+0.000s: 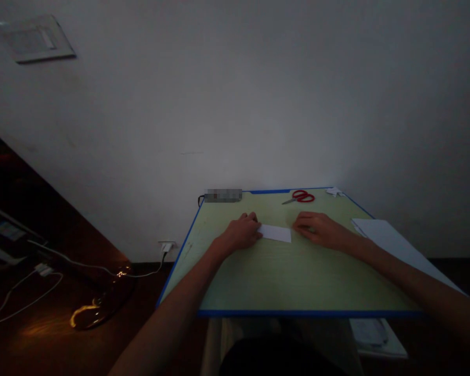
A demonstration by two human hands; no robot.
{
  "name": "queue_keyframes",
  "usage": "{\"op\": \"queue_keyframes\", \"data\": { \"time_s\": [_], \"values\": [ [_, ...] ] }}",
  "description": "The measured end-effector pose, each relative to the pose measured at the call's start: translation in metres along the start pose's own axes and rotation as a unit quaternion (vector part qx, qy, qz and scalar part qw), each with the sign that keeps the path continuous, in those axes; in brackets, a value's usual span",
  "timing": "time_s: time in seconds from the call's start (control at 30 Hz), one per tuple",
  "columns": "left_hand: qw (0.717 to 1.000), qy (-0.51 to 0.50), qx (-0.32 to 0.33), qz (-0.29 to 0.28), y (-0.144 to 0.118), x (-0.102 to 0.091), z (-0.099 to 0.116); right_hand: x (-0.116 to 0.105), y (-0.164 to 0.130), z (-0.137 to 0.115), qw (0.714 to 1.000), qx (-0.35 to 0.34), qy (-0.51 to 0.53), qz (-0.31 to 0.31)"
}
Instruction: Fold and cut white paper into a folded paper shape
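Head view: small paper mid-fold, both hands on it.
Left hand (241, 232) curled, pinching the paper (274, 233) at one end; right hand (317, 228) flat, fingers pressing the other end, mid-desk (282, 277). Looks folded once; scissors (300, 197) untouched at far edge, sheets (391, 243) at right edge.

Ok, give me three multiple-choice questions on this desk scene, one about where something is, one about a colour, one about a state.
1. Where do the scissors lie?
A. far edge of the table
B. on the floor
C. in a hand

2. What colour are the scissor handles?
A. blue
B. red
C. black

3. How does the small white paper lie?
A. crumpled
B. standing upright
C. flat between both hands

Answers: 1 A, they sit near the wall. 2 B, the loops are red. 3 C, the left hand touches one end, the right hand is by the other.
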State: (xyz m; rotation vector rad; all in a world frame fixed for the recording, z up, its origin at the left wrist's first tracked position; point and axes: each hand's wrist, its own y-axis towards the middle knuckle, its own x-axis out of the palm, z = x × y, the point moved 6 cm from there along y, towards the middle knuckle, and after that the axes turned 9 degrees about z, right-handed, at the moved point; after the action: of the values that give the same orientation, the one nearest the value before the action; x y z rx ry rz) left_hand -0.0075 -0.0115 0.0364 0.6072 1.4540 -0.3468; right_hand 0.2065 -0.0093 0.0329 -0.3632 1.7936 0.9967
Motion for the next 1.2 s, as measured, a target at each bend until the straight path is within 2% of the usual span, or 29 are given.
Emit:
{"op": "queue_keyframes", "data": {
  "time_s": [0.13, 0.27, 0.43, 0.5, 0.63, 0.83, 1.2],
  "values": [
    [0.999, 0.031, -0.013, 0.022, -0.005, -0.01, 0.009, 0.018, 0.012, -0.01, 0.999, 0.036, -0.032, -0.004],
    [0.997, 0.036, -0.002, 0.063, -0.004, -0.009, 0.012, 0.039, 0.028, -0.011, 0.996, 0.051, -0.059, -0.03],
    [0.996, -0.003, 0.012, 0.09, 0.001, 0.002, 0.011, 0.055, 0.055, -0.001, 0.996, 0.057, 0.012, -0.064],
    [0.995, -0.023, 0.012, 0.098, 0.001, 0.005, 0.009, 0.057, 0.063, 0.002, 0.995, 0.07, 0.057, -0.045],
    [0.995, -0.047, 0.021, 0.091, 0.002, 0.012, 0.007, 0.058, 0.068, 0.011, 0.987, 0.123, 0.098, 0.032],
    [0.996, -0.059, 0.014, 0.069, 0.007, 0.015, 0.003, 0.056, 0.064, 0.003, 0.993, 0.062, 0.078, 0.065],
    [0.995, -0.084, 0.009, 0.05, 0.009, 0.013, 0.001, 0.053, 0.066, -0.009, 0.999, 0.02, 0.019, 0.039]
  ]
}}
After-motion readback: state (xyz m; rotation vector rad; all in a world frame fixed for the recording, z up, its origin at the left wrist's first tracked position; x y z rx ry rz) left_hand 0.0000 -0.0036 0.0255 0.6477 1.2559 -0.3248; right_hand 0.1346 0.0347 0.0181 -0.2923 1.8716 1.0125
